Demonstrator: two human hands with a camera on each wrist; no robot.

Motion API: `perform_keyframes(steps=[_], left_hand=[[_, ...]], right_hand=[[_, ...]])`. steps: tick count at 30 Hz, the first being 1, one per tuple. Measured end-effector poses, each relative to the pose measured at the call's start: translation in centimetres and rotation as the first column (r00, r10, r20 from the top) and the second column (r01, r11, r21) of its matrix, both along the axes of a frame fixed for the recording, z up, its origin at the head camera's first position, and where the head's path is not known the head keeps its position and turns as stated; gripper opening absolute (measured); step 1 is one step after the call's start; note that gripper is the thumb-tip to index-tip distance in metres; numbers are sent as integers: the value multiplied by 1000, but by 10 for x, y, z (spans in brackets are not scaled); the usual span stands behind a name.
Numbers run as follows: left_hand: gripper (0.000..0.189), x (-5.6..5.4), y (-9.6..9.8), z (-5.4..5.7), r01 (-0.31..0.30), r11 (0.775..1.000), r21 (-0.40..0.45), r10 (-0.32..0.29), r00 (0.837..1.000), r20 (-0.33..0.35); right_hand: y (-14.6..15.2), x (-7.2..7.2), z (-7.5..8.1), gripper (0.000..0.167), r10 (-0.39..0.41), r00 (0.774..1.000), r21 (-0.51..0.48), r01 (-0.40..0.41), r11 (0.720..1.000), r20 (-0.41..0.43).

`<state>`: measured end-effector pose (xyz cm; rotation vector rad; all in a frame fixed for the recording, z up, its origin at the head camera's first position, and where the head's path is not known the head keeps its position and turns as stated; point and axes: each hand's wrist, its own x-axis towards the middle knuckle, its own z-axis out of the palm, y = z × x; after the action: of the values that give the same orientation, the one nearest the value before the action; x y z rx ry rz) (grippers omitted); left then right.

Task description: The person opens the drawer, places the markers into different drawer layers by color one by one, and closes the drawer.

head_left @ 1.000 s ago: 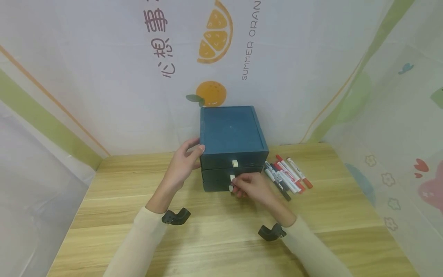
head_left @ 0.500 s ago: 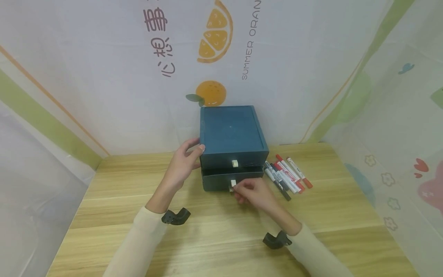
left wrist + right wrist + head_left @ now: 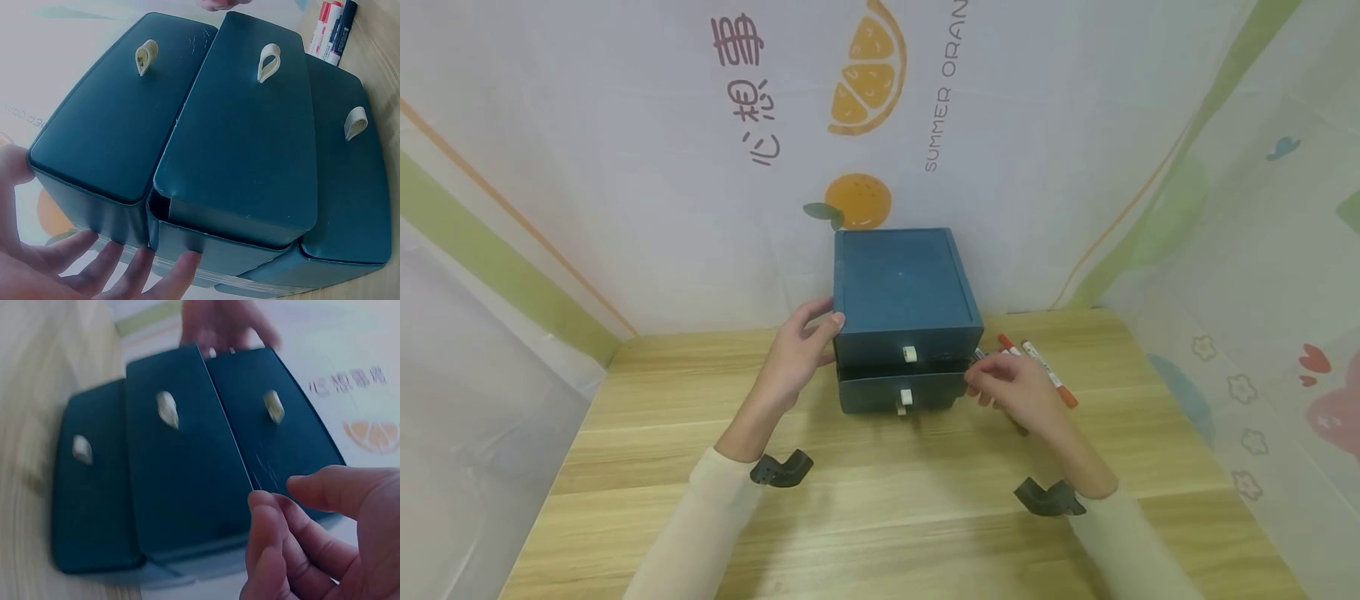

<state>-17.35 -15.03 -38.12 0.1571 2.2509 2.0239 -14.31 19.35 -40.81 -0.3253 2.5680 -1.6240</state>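
A dark blue drawer cabinet [image 3: 898, 279] stands on the table against the back cloth, with white loop pulls on its fronts. Its middle drawer [image 3: 244, 144] juts forward of the top drawer [image 3: 119, 112] and the bottom drawer [image 3: 350, 162]. My left hand [image 3: 797, 354] rests on the cabinet's left side, thumb at the top front corner and extended fingers along the wall. Beside the middle drawer's right front corner, my right hand [image 3: 1022, 392] holds nothing. Thumb and forefinger are apart in the right wrist view, with the fingers loosely bent.
Several markers, among them a red-capped marker [image 3: 1051, 375], lie on the wooden table [image 3: 880, 517] right of the cabinet, partly hidden by the right hand. A white printed cloth [image 3: 1045, 150] hangs close behind the cabinet.
The middle drawer has come forward from under the top one. My right hand has let go of its loop pull and moved right, towards the markers. The left hand stays put.
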Motion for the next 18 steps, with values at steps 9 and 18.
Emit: perform_keyframes(steps=[9, 18], left_hand=[[63, 0, 0, 0, -4, 1000, -4, 4, 1000, 1], [64, 0, 0, 0, -2, 1000, -3, 2, 1000, 7]], right_hand=[[10, -17, 3, 20, -64, 994, 8, 63, 998, 84], [8, -27, -2, 20, -66, 989, -11, 68, 998, 136]])
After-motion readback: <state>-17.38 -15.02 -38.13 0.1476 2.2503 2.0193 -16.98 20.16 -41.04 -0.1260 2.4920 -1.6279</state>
